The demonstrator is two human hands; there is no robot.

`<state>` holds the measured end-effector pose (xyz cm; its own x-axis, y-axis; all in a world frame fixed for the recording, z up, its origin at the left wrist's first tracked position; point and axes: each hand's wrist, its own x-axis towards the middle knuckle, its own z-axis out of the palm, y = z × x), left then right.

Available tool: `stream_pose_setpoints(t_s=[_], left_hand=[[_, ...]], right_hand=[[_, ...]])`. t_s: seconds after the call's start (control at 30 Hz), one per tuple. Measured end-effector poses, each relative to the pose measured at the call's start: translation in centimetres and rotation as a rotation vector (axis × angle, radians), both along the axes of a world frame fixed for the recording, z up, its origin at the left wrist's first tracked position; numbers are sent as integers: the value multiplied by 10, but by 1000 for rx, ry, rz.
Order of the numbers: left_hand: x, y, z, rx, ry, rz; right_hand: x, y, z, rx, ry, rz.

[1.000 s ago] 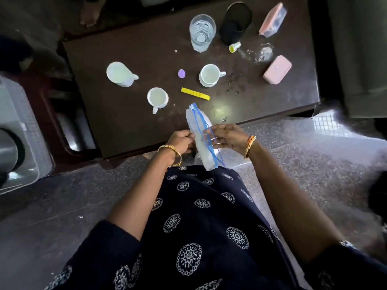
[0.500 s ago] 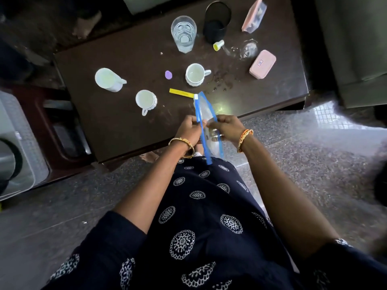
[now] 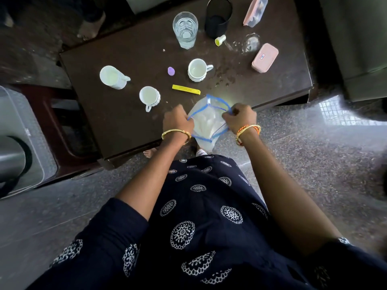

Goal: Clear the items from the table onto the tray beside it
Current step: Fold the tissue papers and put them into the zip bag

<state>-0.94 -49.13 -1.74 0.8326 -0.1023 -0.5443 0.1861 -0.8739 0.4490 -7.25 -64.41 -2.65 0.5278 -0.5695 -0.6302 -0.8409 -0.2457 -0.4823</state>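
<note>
At far left, a pale plastic tray beside the dark table, holding a metal vessel. On the table, from left: three white cups, a purple cap, a yellow clip, a clear glass, a black cup, a small yellow-capped bottle, two pink boxes. At the near table edge, left hand pinched closed on the left rim of a clear zip bag with blue seal; right hand pinched closed on the right rim. Bag mouth pulled wide open between both hands, held over the table edge, bottom hanging toward the floor. Gold bangles on both wrists.
</note>
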Motion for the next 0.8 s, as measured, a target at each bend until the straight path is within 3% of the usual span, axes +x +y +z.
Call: stream_pose_setpoints(t_s=[0.1,0.3,0.57,0.67,0.8], left_hand=[[3,10,0,44,-30,50],[2,2,1,-209,20,101],[1,-3,2,-263,35,186],[-1,-6,0,-245,34,216],[-5,-11,-1,-257,60,252]], right_hand=[[-6,0,5,-144,-62,-31],[-7,8,14,-240,-153,60],[-6,23,30,-420,-297,209],[-4,30,34,-360,-258,149],[4,38,43,-133,-260,-90]])
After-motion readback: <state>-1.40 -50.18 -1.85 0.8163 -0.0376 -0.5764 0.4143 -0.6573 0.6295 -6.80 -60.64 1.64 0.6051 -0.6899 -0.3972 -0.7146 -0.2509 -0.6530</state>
